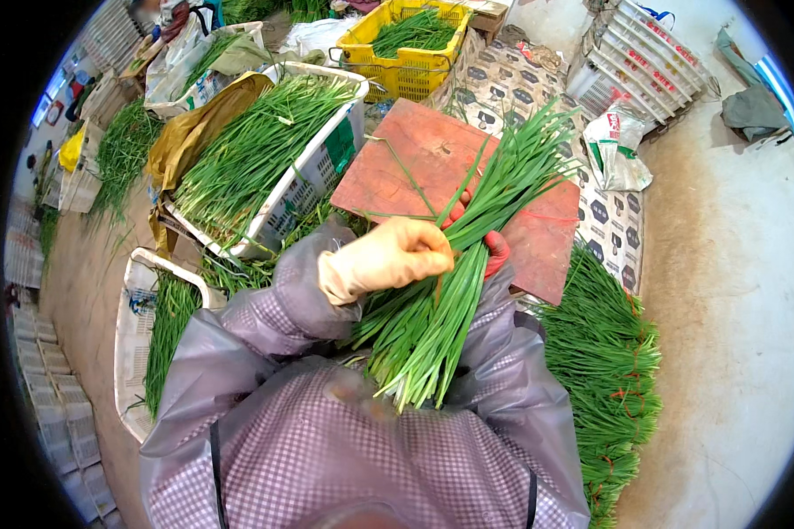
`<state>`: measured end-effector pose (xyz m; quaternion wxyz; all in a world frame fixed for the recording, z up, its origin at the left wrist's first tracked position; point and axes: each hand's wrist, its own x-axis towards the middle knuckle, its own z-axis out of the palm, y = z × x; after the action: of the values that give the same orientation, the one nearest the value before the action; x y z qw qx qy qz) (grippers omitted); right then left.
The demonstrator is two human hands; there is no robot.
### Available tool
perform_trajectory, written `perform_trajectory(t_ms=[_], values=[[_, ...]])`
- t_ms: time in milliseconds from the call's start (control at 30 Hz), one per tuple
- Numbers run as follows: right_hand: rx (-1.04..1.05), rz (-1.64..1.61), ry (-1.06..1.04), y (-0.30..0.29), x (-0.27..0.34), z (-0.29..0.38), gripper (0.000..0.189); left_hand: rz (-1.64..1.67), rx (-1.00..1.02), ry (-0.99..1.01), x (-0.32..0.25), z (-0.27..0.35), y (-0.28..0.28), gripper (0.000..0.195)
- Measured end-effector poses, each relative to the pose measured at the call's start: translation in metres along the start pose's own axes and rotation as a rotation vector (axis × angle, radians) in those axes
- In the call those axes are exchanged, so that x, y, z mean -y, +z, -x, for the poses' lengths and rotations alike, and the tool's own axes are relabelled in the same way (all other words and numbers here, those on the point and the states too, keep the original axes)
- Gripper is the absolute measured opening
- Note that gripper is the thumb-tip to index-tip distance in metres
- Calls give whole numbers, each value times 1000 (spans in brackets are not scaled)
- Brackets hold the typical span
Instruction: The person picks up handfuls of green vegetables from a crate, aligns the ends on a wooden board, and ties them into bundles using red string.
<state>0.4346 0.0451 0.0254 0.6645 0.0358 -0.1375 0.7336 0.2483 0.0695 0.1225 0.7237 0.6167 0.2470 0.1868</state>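
Observation:
My right hand (497, 252), in a red glove, wraps a bunch of garlic chives (466, 248) from beneath. Its thumb shows on one side of the bunch and its fingertips on the other. The pale cut ends point towards my body, and the leaf tips fan out over a reddish board (410, 155). My left hand (394, 258), in a cream rubber glove, is at the bunch's left side with its fingers curled and pinched together. Whether anything thin is between those fingertips cannot be made out. A few loose leaves lie on the board.
To the left stands a white crate (317, 155) heaped with chives. Behind the board is a yellow crate (397, 73). Bundled chives with red ties (599, 370) line the floor at right. White crates (642, 63) are stacked beyond, near a white sack (615, 149).

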Motion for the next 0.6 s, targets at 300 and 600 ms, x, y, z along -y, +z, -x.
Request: perform_trajectory(t_ms=[300, 600], values=[[-46, 24, 18, -2, -5, -2, 70, 527, -41, 333, -74, 64, -43, 21], [42, -51, 47, 9, -19, -9, 68, 313, -222, 373, -44, 64, -40, 14]])
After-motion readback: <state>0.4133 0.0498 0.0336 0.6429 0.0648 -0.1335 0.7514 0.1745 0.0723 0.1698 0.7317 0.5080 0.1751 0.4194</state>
